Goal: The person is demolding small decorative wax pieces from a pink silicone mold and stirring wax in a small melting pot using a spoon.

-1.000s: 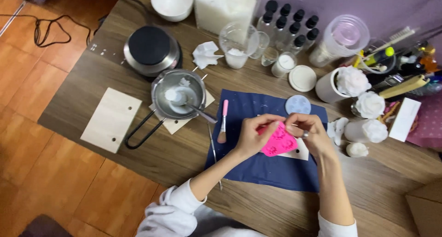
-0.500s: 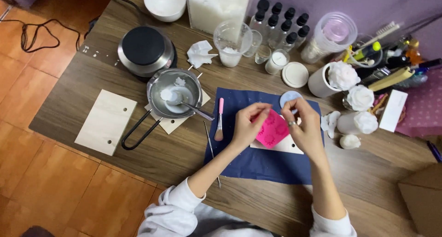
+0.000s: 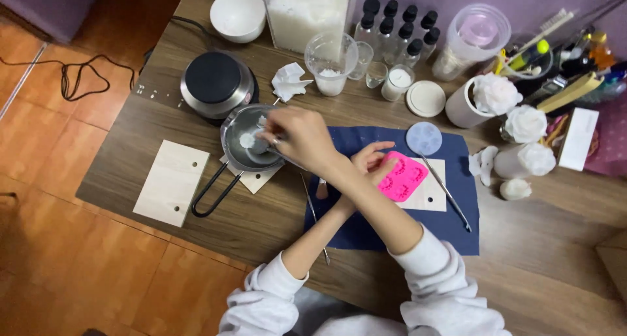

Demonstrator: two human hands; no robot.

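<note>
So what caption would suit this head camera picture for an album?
Right hand reaches crosswise into a small metal pan; left hand rests by a pink mould.

A home craft corner for candle making: a wooden desk (image 3: 261, 225) over orange floor tiles (image 3: 59, 257) carries a hot plate (image 3: 215, 82), melting pot (image 3: 245, 140), pink silicone mould (image 3: 401, 177), dropper bottles (image 3: 398, 22) and finished white flower candles (image 3: 526, 124).

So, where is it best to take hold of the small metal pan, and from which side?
Probably by the black loop handle. It sticks out from the small metal pan toward the near-left table edge, away from the right hand over the bowl, so come from that side.
</note>
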